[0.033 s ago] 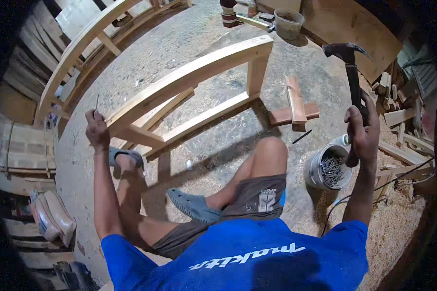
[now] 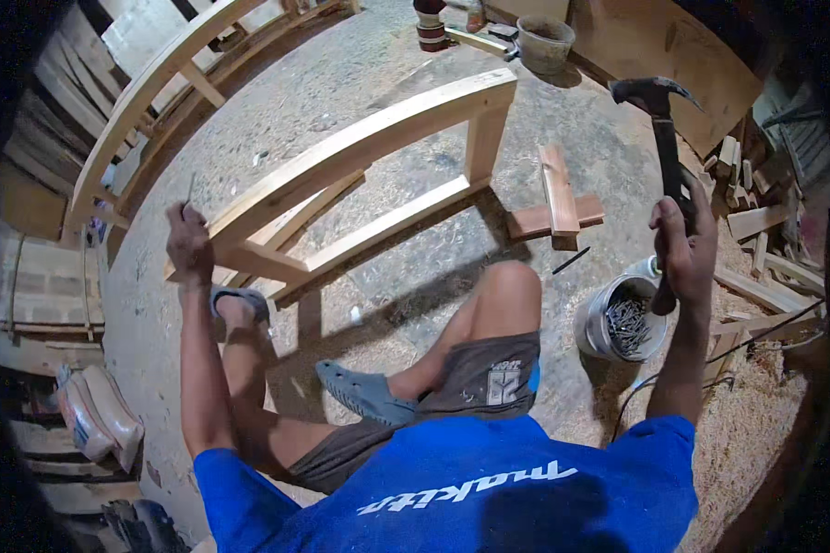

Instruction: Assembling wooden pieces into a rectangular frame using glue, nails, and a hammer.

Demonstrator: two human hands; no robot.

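Note:
My left hand (image 2: 190,247) is closed at the near left end of a pale wooden frame (image 2: 369,138), and a thin nail (image 2: 191,188) sticks up from its fingers. The frame rests on the floor in front of me, its long rails joined by short crosspieces. Raised on the right, my right hand (image 2: 689,249) is wrapped round the dark handle of a claw hammer (image 2: 666,138), its head up and well apart from the wood. Below that hand stands a white bucket (image 2: 592,323) holding many loose nails (image 2: 628,324).
Two short boards (image 2: 560,198) lie crossed beyond my knee, with a dark thin rod (image 2: 572,261) nearby. A larger wooden frame (image 2: 148,101) stands at far left. Wood offcuts (image 2: 756,221) and sawdust (image 2: 756,433) cover the right side. A clear tub (image 2: 545,46) sits at the back.
My left hand has shifted slightly to the right against the frame's end, with the nail still in it. The hammer stays raised in almost the same place.

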